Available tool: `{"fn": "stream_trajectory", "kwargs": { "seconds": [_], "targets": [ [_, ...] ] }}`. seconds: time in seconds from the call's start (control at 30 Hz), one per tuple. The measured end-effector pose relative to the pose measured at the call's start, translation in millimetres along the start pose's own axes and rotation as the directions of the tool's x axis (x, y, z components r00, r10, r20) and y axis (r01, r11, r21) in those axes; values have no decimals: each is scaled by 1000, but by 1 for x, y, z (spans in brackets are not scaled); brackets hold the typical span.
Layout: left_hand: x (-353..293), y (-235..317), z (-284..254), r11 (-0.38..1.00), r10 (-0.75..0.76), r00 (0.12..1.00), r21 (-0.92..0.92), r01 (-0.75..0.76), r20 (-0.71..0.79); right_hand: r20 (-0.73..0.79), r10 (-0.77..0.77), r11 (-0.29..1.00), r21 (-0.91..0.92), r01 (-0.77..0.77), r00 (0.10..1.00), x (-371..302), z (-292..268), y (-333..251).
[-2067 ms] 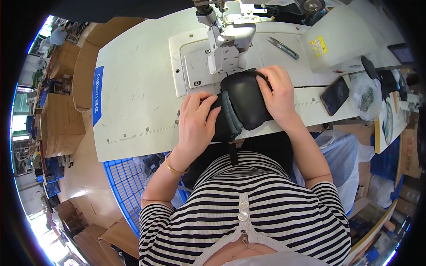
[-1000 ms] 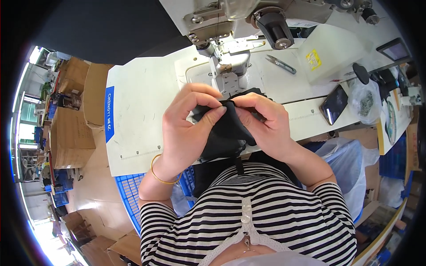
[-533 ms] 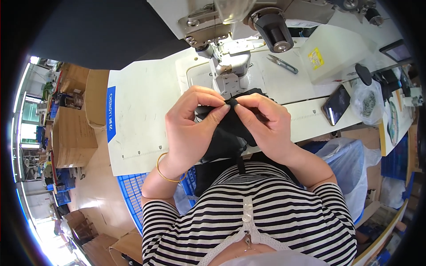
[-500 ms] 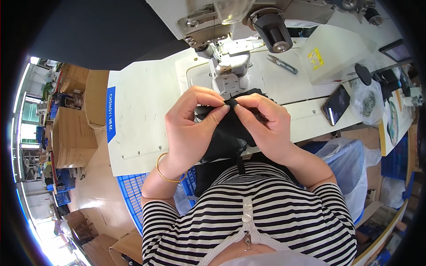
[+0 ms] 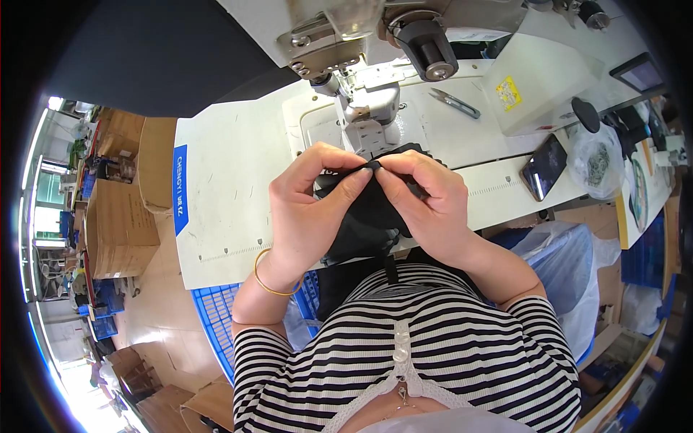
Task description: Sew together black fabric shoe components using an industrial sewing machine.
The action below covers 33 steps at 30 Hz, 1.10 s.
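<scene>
Pinched between thumb and forefinger of both hands, the raised edge of a black fabric piece (image 5: 367,216) sits at the centre of the frame, seen from the head camera. Left hand (image 5: 307,206) and right hand (image 5: 433,206) each hold it in a narrow, closed grip, fingertips nearly meeting, probably to keep the small fold together and under control. The rest of the piece hangs below the fingers, near the front edge of a white table (image 5: 231,187); it looks soft and pliable, partly smooth with a dull sheen, its full outline hidden by the hands.

Just beyond the fingertips, at upper centre, stands a sewing machine (image 5: 372,105) of pale, glossy metal. To its right lie slim metal snips (image 5: 455,103), likely left there to be within reach. Farther right are a flat, dark, glassy phone (image 5: 543,167) and a crinkled, see-through plastic bag (image 5: 598,164). At lower left, beneath the table edge, a rigid blue lattice basket (image 5: 215,310) shows beside the left forearm, which wears a thin, round gold bracelet (image 5: 269,278).
</scene>
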<state>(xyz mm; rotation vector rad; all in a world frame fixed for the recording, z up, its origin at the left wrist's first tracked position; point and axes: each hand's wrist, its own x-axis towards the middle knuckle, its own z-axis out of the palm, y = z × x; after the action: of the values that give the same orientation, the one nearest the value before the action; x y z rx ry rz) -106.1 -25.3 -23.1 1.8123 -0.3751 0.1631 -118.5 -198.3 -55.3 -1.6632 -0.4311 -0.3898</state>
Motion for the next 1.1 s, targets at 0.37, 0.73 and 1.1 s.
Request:
{"fn": "stream_trajectory", "kwargs": {
  "seconds": [0.37,0.73,1.1],
  "targets": [
    [0,-2,-4,991,-25,998,-136,16,-60,-3,-30,1000,4,30,1000,-1,2,-5],
    [13,-16,-12,907,-129,977,-419,46,-172,53,7,999,-36,-5,999,-5,-6,-5],
    [41,-17,-27,906,-249,968,-362,220,-33,77,231,951,195,-241,970,-4,1,0]
  ]
}}
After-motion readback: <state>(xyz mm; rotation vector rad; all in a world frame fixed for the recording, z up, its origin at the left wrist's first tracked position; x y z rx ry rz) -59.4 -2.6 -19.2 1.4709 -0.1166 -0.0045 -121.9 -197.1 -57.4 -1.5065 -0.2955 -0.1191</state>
